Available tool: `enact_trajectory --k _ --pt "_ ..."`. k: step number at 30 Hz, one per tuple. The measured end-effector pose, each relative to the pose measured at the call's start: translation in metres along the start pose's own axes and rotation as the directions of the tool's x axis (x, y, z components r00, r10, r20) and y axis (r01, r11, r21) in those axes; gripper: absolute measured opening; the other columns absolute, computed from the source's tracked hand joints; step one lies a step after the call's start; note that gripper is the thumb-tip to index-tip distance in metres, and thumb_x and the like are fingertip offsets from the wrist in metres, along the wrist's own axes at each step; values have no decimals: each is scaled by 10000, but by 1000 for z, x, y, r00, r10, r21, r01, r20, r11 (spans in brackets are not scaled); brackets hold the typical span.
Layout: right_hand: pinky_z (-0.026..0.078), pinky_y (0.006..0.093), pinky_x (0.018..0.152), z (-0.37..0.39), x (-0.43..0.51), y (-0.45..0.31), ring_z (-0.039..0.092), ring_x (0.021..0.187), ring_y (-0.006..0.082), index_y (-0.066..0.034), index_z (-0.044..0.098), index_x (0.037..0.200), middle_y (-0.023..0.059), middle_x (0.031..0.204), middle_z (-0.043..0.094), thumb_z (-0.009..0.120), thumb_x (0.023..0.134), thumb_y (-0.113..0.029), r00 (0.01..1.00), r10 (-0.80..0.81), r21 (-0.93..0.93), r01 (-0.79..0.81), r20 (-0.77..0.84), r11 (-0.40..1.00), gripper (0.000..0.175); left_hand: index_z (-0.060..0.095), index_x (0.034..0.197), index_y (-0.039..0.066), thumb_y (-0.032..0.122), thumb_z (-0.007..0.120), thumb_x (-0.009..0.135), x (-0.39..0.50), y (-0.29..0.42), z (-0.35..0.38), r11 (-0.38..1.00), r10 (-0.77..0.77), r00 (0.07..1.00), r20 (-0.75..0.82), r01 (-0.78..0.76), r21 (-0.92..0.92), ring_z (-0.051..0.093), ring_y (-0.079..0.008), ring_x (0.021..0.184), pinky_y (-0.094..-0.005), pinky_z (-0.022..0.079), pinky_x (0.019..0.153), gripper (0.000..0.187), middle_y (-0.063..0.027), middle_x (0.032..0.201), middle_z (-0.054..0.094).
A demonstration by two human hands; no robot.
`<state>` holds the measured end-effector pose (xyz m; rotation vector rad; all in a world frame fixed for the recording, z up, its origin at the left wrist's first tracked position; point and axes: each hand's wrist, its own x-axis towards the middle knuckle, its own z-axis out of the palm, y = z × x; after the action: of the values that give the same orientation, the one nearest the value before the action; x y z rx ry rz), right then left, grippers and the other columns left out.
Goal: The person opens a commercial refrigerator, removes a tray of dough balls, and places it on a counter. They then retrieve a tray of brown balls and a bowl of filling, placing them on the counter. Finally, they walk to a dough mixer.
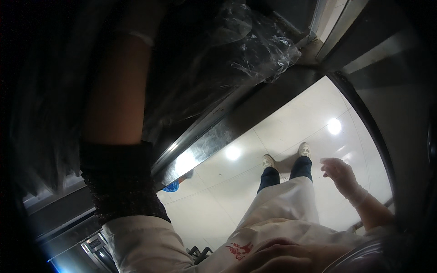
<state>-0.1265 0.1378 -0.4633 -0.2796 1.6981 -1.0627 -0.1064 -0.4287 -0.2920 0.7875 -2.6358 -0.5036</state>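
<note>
My left arm reaches up into a dark cabinet with a metal edge. At its far end my left hand, in a glove whose pale cuff shows, is lost in shadow; its fingers and anything in them are hidden. Crumpled clear plastic film lies in the cabinet to the right of that hand. More film hangs at the left of the forearm. Away from the cabinet's contents, over the pale floor, my right hand hangs in a thin translucent glove, its fingers loosely bent and holding nothing.
A door with a dark curved gasket stands at the right. Below the metal edge is a tiled floor, with a blue plastic thing by the cabinet's foot. My shoes stand on the tiles. A metal handle or frame shows at lower left.
</note>
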Motion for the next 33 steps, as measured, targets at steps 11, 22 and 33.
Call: enact_trajectory --k 11,22,33 --pt "544 293 829 -1 -61 -30 649 913 161 1 631 1198 99 1044 686 557 986 -84 1000 -2 62 3 -21 998 241 557 1368 141 336 717 909 -234 41 -22 951 163 971 -173 -108 289 596 -264 1184 -378 514 998 524 -161 1273 608" --pt "558 309 850 5 -114 -95 649 977 170 25 607 1223 120 1115 670 576 991 -163 990 -113 42 110 79 993 300 634 1220 159 336 601 973 -241 -7 19 788 -97 962 -254 231 570 556 -320 1162 -429 490 942 306 -125 1232 607" --pt "552 300 859 17 -154 -130 648 976 166 32 591 1243 121 1116 659 592 995 -205 985 -136 -117 148 106 982 342 677 937 105 319 659 903 -247 47 -36 930 -24 996 -81 52 365 623 -310 915 -419 547 744 218 -109 959 637"
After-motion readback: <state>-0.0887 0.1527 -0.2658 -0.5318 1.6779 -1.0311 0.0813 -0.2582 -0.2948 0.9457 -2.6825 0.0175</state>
